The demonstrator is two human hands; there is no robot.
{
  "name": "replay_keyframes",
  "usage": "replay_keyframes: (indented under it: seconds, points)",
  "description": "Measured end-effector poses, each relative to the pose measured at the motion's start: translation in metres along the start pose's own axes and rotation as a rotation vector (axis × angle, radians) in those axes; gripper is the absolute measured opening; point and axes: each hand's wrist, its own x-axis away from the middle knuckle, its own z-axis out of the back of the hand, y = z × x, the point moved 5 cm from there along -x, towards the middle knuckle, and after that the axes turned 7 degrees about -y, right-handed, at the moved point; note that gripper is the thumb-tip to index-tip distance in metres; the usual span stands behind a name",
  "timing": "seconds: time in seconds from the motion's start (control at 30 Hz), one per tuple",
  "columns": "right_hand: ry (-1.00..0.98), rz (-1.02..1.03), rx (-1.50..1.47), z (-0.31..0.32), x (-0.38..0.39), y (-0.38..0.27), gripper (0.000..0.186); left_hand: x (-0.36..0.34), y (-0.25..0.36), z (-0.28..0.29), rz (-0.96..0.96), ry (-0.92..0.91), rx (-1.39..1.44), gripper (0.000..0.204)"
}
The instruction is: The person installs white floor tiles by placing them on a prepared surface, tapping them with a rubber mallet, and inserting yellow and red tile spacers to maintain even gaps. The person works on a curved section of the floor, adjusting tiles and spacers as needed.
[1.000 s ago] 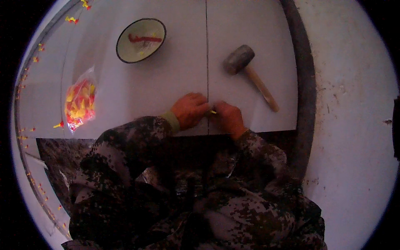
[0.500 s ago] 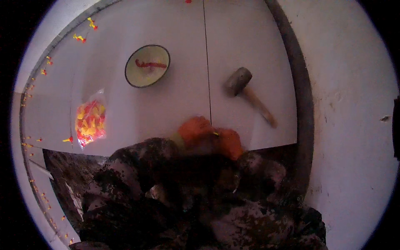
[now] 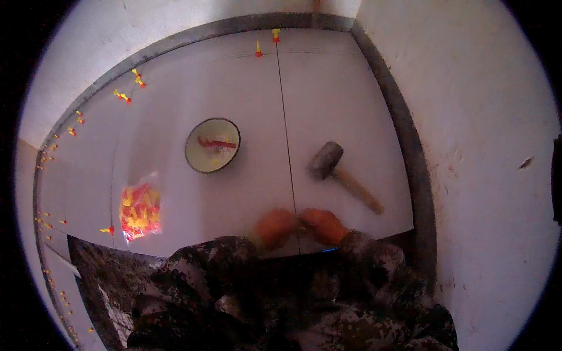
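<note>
My left hand and my right hand meet low on the seam between two large pale tiles, near their front edge. The fingers of both are curled together; motion blur hides what they hold. A rubber mallet with a wooden handle lies just beyond my right hand. An enamel bowl with a red item in it stands further forward, left of the seam. A clear bag of red and yellow plastic pieces lies to my left.
Red-and-yellow pegs stand along the tile seams and the left and far edges. Pale walls border the tiles at the right and back, over a dark strip. A dark, rough surface shows below the tiles at lower left.
The view has tilted upward, bringing the back wall and far pegs in, so everything appears lower. My hands remain together at the seam; the small yellow piece seen between them earlier is indistinct now.
</note>
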Motion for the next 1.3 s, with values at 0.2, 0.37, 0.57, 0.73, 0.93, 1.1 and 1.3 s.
replay_keyframes:
  seconds: [0.2, 0.37, 0.57, 0.73, 0.93, 1.1, 1.3]
  points:
    - [0.237, -0.259, 0.051, -0.045, 0.022, -0.005, 0.021, -0.004, 0.008, 0.006, -0.077, 0.119, 0.052, 0.029]
    - [0.109, -0.151, 0.019, -0.022, 0.011, -0.006, 0.029, -0.001, 0.008, 0.007, -0.009, 0.052, 0.068, 0.025]
    - [-0.23, 0.089, -0.126, 0.013, -0.01, -0.005, 0.031, 0.002, 0.006, 0.006, -0.038, 0.042, 0.062, 0.032]
    - [-0.269, 0.132, -0.118, 0.013, -0.02, 0.001, 0.025, 0.008, 0.0, -0.003, -0.027, 0.03, 0.051, 0.033]
    - [0.135, -0.189, -0.025, -0.024, 0.011, -0.011, 0.02, 0.007, -0.002, -0.007, 0.002, 0.1, 0.052, 0.032]
    - [0.139, -0.17, -0.07, -0.018, 0.018, -0.011, 0.025, 0.002, 0.005, -0.004, 0.006, 0.051, 0.026, 0.032]
    - [-0.346, -0.014, -0.159, 0.012, -0.007, 0.005, 0.026, -0.001, -0.001, -0.019, 0.003, 0.002, 0.008, 0.027]
